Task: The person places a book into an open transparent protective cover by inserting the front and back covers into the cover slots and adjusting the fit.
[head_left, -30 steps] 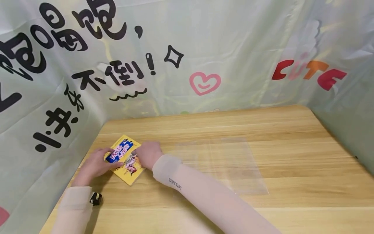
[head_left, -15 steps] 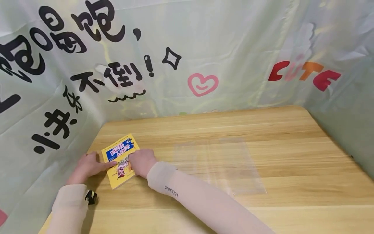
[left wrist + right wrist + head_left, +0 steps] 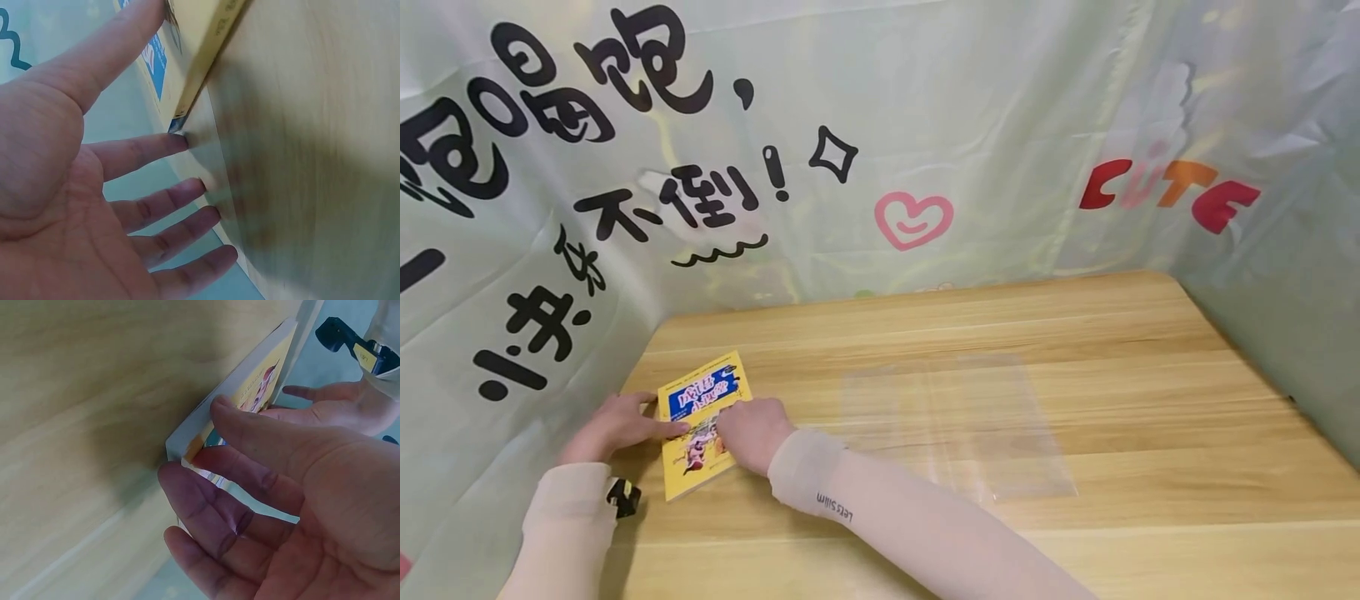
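Observation:
A yellow paperback book (image 3: 703,392) with a blue title panel and cartoon figures lies at the left side of the table. My left hand (image 3: 613,429) is at its left edge: the thumb rests on the cover and, in the left wrist view, the forefinger's tip touches the book's edge (image 3: 203,59), other fingers spread apart. At the opposite edge, my right hand (image 3: 756,433) pinches the book. Its thumb (image 3: 228,412) is on the page edge, while the forefinger touches the cover near a corner in the right wrist view.
A clear plastic sheet (image 3: 955,425) with fold lines lies flat on the wooden table (image 3: 1150,400), right of the hands. Printed cloth (image 3: 1000,167) hangs behind and along both sides. A small black device (image 3: 623,497) is strapped to the left wrist.
The book has turned on the table, and it and both hands have shifted slightly left and nearer. The left fingertips have moved off the cover to its edge; the thumb stays on top.

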Demonstrator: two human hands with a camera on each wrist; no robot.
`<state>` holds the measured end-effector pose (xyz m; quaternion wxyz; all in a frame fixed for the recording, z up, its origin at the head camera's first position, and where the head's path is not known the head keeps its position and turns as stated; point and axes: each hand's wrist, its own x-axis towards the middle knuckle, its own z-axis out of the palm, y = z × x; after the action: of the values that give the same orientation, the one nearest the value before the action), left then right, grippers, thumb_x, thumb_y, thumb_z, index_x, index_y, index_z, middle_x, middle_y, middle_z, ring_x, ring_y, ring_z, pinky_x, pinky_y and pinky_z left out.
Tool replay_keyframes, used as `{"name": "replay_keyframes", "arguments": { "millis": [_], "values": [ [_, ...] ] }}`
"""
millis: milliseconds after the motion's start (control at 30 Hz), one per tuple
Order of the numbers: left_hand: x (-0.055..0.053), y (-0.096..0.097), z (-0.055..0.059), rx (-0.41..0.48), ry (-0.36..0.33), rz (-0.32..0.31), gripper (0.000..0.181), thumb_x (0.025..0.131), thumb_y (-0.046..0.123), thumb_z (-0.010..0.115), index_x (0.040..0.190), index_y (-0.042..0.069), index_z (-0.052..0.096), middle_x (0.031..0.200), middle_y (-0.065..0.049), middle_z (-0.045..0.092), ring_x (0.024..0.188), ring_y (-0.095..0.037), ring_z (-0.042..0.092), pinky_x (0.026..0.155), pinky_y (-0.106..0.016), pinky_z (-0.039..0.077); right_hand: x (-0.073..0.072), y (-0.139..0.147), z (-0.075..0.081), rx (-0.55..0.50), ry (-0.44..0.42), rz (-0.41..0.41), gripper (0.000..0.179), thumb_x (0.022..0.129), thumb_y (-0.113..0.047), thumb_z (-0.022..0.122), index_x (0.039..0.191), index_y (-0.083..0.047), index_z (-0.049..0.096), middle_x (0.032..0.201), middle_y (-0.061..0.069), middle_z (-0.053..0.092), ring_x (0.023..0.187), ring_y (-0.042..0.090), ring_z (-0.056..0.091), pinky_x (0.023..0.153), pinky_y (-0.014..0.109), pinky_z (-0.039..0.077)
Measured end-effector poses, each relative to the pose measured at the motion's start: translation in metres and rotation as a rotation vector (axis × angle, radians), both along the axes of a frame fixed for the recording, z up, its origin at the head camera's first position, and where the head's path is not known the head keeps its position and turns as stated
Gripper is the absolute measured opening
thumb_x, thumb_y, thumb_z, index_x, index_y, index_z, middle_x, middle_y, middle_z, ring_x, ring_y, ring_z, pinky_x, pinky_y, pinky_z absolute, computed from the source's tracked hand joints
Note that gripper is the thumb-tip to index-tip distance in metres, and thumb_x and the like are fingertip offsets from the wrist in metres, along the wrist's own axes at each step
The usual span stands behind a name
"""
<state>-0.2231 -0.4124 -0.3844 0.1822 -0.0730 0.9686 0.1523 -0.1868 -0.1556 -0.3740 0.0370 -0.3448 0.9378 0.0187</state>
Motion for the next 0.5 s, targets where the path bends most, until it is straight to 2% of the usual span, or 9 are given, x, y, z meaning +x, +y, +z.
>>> {"name": "replay_keyframes", "arguments": {
  "millis": [233, 300, 433, 500],
  "values": [
    [-0.0004, -0.0024, -0.0026, 0.033, 0.014, 0.01, 0.127, 0.079, 0.07, 0.085, 0.154, -0.02, 0.036, 0.146, -0.048, 0.044, 0.119, -0.053, 0.049, 0.112, -0.076, 0.039, 0.0046, -0.0043, 0.0003, 0.013, -0.025, -0.005, 0.028, 0.107, -0.038, 0.067, 0.135, -0.036, 0.072, 0.118, -0.014, 0.077, 0.078, 0.006, 0.062, 0.072, 0.024, 0.061],
    [-0.001, -0.0031, -0.0031, 0.031, 0.007, -0.007, 0.127, 0.081, 0.068, 0.085, 0.155, -0.02, 0.033, 0.149, -0.05, 0.039, 0.124, -0.058, 0.047, 0.113, -0.078, 0.037, 0.0054, -0.0051, 0.0005, 0.02, -0.027, 0.0, 0.029, 0.107, -0.038, 0.067, 0.135, -0.036, 0.071, 0.118, -0.015, 0.077, 0.079, 0.006, 0.062, 0.073, 0.024, 0.061],
    [-0.0049, -0.0025, 0.001, 0.012, -0.039, -0.05, 0.126, 0.084, 0.066, 0.084, 0.159, -0.017, 0.026, 0.154, -0.055, 0.024, 0.136, -0.069, 0.033, 0.114, -0.083, 0.031, 0.0062, -0.006, 0.001, 0.029, -0.028, 0.009, 0.03, 0.106, -0.039, 0.068, 0.136, -0.036, 0.07, 0.121, -0.015, 0.076, 0.081, 0.006, 0.063, 0.076, 0.025, 0.062],
    [-0.0078, -0.0026, 0.0035, 0.004, -0.069, -0.057, 0.126, 0.084, 0.066, 0.083, 0.16, -0.015, 0.025, 0.153, -0.056, 0.02, 0.136, -0.07, 0.03, 0.114, -0.084, 0.031, 0.0064, -0.0064, 0.0008, 0.031, -0.026, 0.013, 0.031, 0.106, -0.039, 0.068, 0.137, -0.037, 0.07, 0.123, -0.016, 0.076, 0.082, 0.006, 0.063, 0.076, 0.025, 0.063]
  ]
}}
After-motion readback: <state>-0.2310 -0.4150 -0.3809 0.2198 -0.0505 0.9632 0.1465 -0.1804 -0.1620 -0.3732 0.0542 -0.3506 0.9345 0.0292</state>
